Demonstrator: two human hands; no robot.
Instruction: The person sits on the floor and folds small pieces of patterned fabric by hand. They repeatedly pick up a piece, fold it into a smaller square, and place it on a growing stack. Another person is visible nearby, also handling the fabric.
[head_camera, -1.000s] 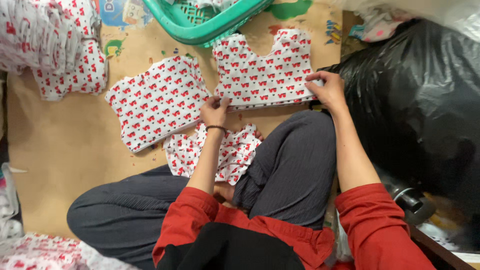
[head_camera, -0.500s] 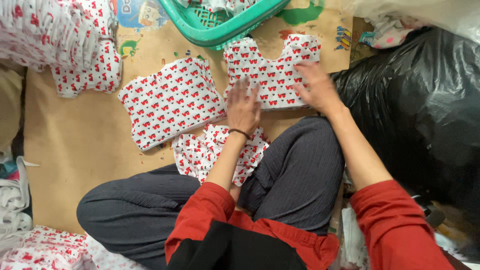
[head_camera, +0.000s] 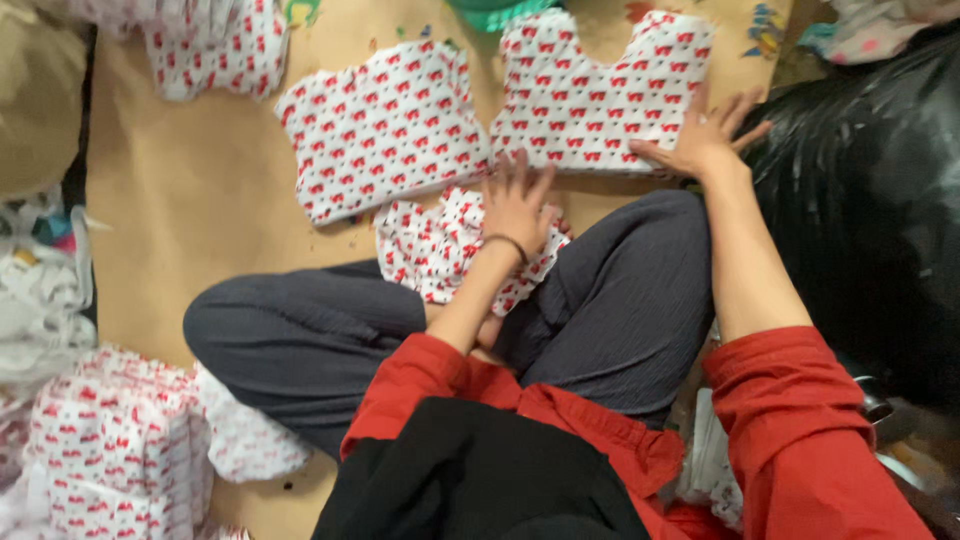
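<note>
Landmark: brown paper-covered floor sheet. Right hand lies flat, fingers spread, on the lower right corner of the white cut fabric panel with red print. Left hand rests open, gripping nothing, on a smaller matching piece by the knee. A second matching panel lies flat at left; both appear laid out, the small piece unplaced

Left hand drawn back off the notched cloth piece onto the small piece, right hand now spread flat at its lower right edge
</note>
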